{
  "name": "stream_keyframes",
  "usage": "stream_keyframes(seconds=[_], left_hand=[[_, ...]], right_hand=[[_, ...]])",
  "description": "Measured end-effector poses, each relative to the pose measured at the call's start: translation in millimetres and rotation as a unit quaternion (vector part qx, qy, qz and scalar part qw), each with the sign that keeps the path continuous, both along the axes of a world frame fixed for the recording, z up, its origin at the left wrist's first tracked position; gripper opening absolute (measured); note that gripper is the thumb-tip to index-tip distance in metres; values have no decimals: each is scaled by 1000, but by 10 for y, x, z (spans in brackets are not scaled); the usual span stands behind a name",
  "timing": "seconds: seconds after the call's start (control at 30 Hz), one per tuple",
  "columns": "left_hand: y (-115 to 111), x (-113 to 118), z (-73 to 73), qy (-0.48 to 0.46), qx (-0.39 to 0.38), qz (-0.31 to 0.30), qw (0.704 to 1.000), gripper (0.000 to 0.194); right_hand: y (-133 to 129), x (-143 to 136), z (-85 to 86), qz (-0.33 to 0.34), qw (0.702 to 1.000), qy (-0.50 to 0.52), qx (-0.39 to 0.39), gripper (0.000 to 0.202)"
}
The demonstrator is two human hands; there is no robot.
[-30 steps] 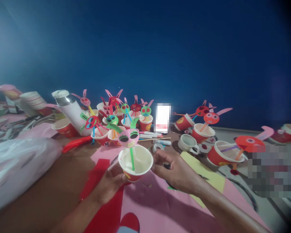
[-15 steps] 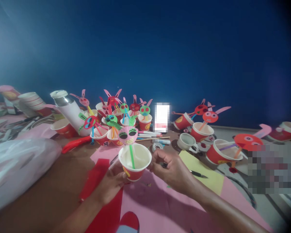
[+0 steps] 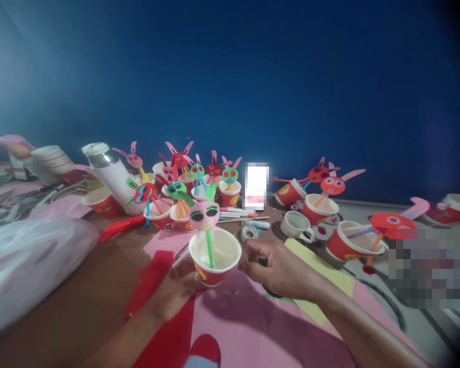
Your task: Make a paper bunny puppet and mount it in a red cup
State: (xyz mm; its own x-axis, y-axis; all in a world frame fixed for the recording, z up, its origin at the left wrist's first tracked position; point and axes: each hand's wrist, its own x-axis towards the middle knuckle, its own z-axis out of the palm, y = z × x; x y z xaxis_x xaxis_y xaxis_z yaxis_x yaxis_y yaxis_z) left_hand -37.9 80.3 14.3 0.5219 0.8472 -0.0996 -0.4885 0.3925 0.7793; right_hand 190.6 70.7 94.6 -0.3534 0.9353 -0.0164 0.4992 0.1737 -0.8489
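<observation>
My left hand [image 3: 178, 286] is wrapped round a red paper cup [image 3: 216, 277] with a cream inside, held upright over the pink paper. A green straw [image 3: 209, 250] rises from the cup and bears a pink paper rabbit face [image 3: 204, 217] with green-lidded dark eyes and green ears. Close by the cup's right side, my right hand [image 3: 266, 263] is closed, its fingertips at or near the wall; I cannot tell if they touch. A dark piece of a pen [image 3: 262, 261] shows between its curled fingers; the rest is hidden.
Several decorated cups [image 3: 159, 214] crowd the back, beside a white flask [image 3: 115, 176]. Markers [image 3: 237, 212], a tape roll [image 3: 249, 233] and a mug [image 3: 297, 225] lie behind my right hand. A plastic bag [image 3: 34, 271] is left; yellow paper [image 3: 310, 301] and pink paper [image 3: 245, 327] are underneath.
The pen's pointed end, seen beyond my right wrist before, is now out of sight behind the hand and arm. The cup has barely moved.
</observation>
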Motion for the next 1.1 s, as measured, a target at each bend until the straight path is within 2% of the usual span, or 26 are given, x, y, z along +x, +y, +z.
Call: stream_keyframes(seconds=[0.17, 0.37, 0.7, 0.97, 1.1], left_hand=[[-15, 32, 16, -5, 10, -30, 999, 44], [-35, 42, -17, 39, 21, -66, 997, 44], [-40, 71, 42, 84, 37, -91, 992, 52], [-29, 54, -54, 120, 70, -75, 987, 54], [-31, 70, -54, 123, 75, -69, 987, 54]], right_hand=[[46, 71, 36, -38, 997, 69, 13, 12], [41, 16, 8, -38, 994, 81, 59, 11], [-54, -31, 39, 10, 995, -74, 66, 23], [-74, -126, -15, -38, 996, -53, 67, 18], [-53, -160, -20, -41, 994, -36, 91, 8]])
